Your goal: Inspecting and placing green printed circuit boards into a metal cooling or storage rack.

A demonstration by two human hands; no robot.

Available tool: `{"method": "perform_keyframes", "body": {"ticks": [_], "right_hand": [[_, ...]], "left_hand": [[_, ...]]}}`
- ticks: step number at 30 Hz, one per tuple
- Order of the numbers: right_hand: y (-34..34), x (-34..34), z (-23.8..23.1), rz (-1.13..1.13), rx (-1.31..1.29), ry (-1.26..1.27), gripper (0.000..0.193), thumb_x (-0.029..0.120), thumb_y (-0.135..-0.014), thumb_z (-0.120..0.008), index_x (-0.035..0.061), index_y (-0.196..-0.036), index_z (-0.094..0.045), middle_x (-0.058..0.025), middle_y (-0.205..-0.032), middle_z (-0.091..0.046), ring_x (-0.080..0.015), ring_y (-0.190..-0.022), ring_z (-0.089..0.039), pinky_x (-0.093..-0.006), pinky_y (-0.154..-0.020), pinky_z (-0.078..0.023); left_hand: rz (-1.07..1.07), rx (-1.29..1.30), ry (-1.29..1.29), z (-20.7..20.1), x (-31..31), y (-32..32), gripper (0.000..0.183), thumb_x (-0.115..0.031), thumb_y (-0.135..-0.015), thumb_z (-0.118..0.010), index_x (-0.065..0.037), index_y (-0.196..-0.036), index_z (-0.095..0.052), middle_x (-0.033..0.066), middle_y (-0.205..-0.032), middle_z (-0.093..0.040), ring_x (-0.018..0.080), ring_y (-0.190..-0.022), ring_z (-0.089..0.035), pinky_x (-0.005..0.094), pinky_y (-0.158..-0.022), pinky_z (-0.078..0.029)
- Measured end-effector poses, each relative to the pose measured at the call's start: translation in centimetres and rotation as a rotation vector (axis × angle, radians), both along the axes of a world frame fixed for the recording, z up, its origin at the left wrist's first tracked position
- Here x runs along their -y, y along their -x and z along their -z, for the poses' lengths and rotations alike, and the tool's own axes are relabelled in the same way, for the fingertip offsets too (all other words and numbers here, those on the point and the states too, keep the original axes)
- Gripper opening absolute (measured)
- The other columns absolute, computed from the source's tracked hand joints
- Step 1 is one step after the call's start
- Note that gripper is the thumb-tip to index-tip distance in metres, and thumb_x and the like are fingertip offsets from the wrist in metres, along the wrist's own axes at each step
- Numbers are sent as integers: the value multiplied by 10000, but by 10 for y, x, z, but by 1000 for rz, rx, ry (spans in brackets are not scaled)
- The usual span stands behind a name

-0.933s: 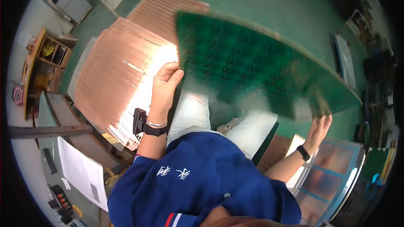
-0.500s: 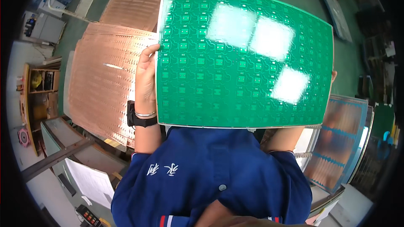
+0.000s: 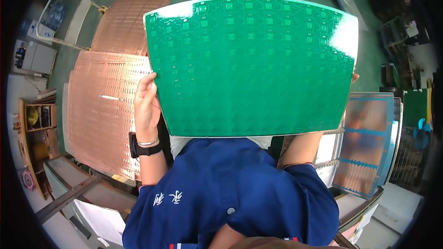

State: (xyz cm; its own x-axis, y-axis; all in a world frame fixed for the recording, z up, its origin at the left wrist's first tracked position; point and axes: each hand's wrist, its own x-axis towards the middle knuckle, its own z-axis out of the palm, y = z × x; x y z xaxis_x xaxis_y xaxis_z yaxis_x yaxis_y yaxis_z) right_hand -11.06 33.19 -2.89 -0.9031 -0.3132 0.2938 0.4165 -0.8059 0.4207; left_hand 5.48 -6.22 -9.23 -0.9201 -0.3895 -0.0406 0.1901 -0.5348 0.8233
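A large glossy green printed circuit board panel (image 3: 249,78) is held up in front of my chest, its face covered with rows of small pads and traces. Bright light reflects off its upper left and right corners. My left hand (image 3: 147,103) grips the panel's left edge, thumb and fingers pinching it. At the right edge only a bit of my right hand (image 3: 355,78) shows; the rest is behind the panel, closed on that side. A black band and a silver bangle circle my left wrist.
Copper-coloured patterned sheets (image 3: 101,110) are stacked at the left, with more sheets behind. A metal-framed trolley handle (image 3: 69,18) stands at the far left. On the right leans a framed screen with blue strips (image 3: 367,145). A wooden shelf (image 3: 39,133) is at the left wall.
The green panel has turned and tilted, and its left side has moved left and down. The light reflections have slid from its middle to the corners. Both hands keep their grip.
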Motion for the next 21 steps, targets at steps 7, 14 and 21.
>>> {"method": "perform_keyframes", "body": {"ticks": [7,14,21], "right_hand": [[-9,26,-36,733,-160,-1211,708,567,-842,-490,93,-1346,-340,-142,-1225,-475,-230,-1059,-522,-341,-820,-507],[6,7,-5,700,187,-1199,490,482,-880,-493,75,-1152,-516,-121,-1049,-574,-203,-909,-585,-305,-689,-540],[20,-6,7,335,108,-912,382,364,-884,-520,84,-1143,-539,-117,-995,-601,-207,-843,-606,-334,-663,-544]], "left_hand": [[-54,24,-58,1,-3,3,262,-14,-897,-474,-1,-1159,-481,100,-1109,-551,159,-1041,-526,295,-928,-431],[-58,29,-55,5,-5,4,245,-19,-902,-466,-5,-1146,-492,102,-1119,-548,171,-1032,-536,306,-918,-444],[-101,106,-70,19,-6,9,240,-45,-901,-479,-25,-1138,-514,98,-1158,-526,185,-1066,-513,326,-944,-429]]}}
